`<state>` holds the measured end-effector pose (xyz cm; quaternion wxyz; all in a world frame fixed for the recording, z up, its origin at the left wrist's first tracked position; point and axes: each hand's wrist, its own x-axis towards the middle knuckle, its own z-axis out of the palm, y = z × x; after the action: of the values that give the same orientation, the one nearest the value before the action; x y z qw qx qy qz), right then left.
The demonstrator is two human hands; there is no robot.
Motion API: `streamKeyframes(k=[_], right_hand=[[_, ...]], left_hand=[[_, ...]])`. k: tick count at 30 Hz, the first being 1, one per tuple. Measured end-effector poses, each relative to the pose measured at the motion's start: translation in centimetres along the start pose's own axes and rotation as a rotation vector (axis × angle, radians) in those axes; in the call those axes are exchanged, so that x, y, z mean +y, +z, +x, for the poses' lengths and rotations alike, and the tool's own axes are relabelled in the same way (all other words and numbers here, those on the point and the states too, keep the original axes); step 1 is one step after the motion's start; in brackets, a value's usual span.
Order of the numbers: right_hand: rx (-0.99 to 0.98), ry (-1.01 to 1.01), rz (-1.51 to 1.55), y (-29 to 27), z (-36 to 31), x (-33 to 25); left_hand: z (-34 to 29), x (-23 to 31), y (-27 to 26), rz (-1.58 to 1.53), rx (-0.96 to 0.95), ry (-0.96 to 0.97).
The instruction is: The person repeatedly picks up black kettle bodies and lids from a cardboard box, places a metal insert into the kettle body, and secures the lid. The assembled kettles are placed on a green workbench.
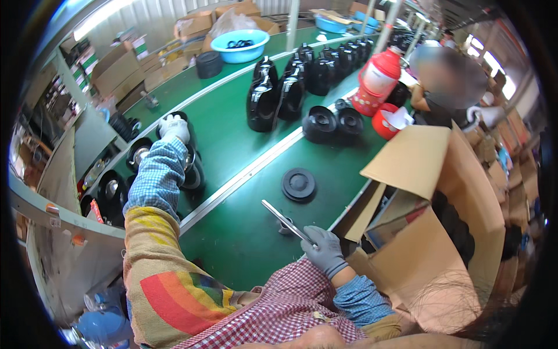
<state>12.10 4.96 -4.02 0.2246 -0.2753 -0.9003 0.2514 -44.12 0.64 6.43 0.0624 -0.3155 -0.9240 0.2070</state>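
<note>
My left hand (174, 128), in a pale grey glove, reaches far out to the left side of the green belt. Its fingers curl over a glossy black rounded housing (188, 124), partly hidden by the glove. Several similar black housings, some with shiny metal inside, stand beside my left forearm. Close to my body, my right hand (325, 251), in a grey glove, is closed round one end of a long, slim silvery metal bar (289, 223). A small round metal piece (285, 227) shows under the bar; whether they are joined, I cannot tell. Ahead lies a flat black round lid (299, 185).
A white rail (256, 166) divides the green belt (238, 250). Rows of tall black housings (263, 104) stand farther along, near a red-and-white jug (376, 81). An open cardboard box (418, 250) rises at my right. A blue basin (239, 46) stands behind; another person sits at far right.
</note>
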Motion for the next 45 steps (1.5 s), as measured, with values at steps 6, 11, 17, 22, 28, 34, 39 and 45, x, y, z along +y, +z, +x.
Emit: streamKeyframes(k=[6,11,17,22,28,34,39,45], right_hand=[[0.119,0.098,0.156,-8.8,-7.1,-2.1],[0.292,0.183,0.256,-13.2,-12.7,-3.9],[0.485,0.168,0.156,-19.6,-16.1,-7.6],[0.577,0.211,0.374,-21.4,-20.3,-7.0],[0.281,0.446,0.462,-15.0,-27.3,-3.3],[0.207,0.558,0.110,-11.8,-31.2,-5.0],[0.363,0.511,0.103,-18.4,-30.7,-2.7],[0.857,0.723,-0.905,-43.4,-31.5,5.5]], left_hand=[[-3.5,1.9,-8.0,-0.458,0.273,0.235],[-15.7,7.6,-16.5,-0.627,0.866,0.804],[-32.7,14.0,-20.8,-0.833,0.826,1.578],[-41.8,20.1,-18.2,-0.728,0.624,2.044],[-47.0,26.5,-11.1,-0.576,0.149,2.390],[-48.6,28.7,-7.4,-0.458,-0.160,2.377],[-47.3,29.9,-10.6,-0.715,0.048,2.427],[-38.9,33.6,-26.1,-0.775,0.744,1.510]])
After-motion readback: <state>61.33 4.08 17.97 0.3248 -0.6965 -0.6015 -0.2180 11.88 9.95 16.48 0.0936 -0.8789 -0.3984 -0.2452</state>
